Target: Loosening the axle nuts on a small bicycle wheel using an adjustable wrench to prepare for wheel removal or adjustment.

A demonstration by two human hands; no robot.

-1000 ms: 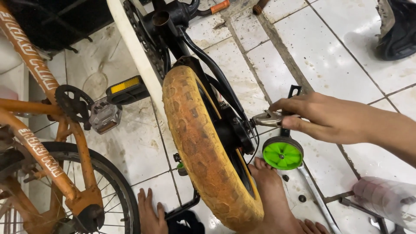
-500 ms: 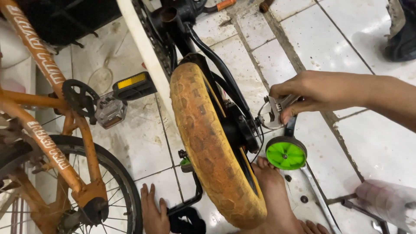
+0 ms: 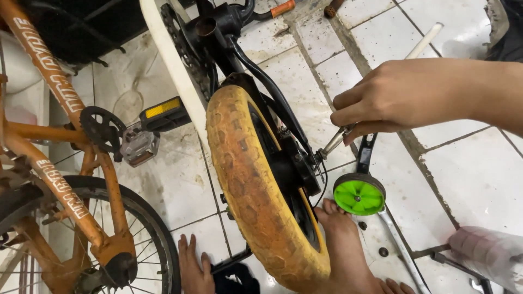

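Observation:
A small black bicycle (image 3: 239, 32) stands upside down, its worn yellow rear tyre (image 3: 245, 179) toward me. My right hand (image 3: 397, 95) reaches in from the right and grips a slim metal tool (image 3: 333, 142). The tool's tip sits at the rear axle nut (image 3: 318, 155). Just below the hand, a green training wheel (image 3: 358, 196) hangs on a black bracket (image 3: 366, 152). One bare foot (image 3: 346, 250) presses against the tyre beside the axle, and another foot (image 3: 193, 269) rests on the floor to the left. My left hand is out of view.
An orange bicycle (image 3: 52, 158) with a black spoked wheel (image 3: 158, 245) fills the left side. A pedal (image 3: 139, 144) and a black chainring (image 3: 98, 125) stick out from it. A white pipe (image 3: 425, 41) and loose metal parts (image 3: 436, 253) lie on the dirty white tiles (image 3: 479, 179).
My right hand has lifted away from the green training wheel and now holds the tool angled down onto the axle nut. The view has shifted slightly.

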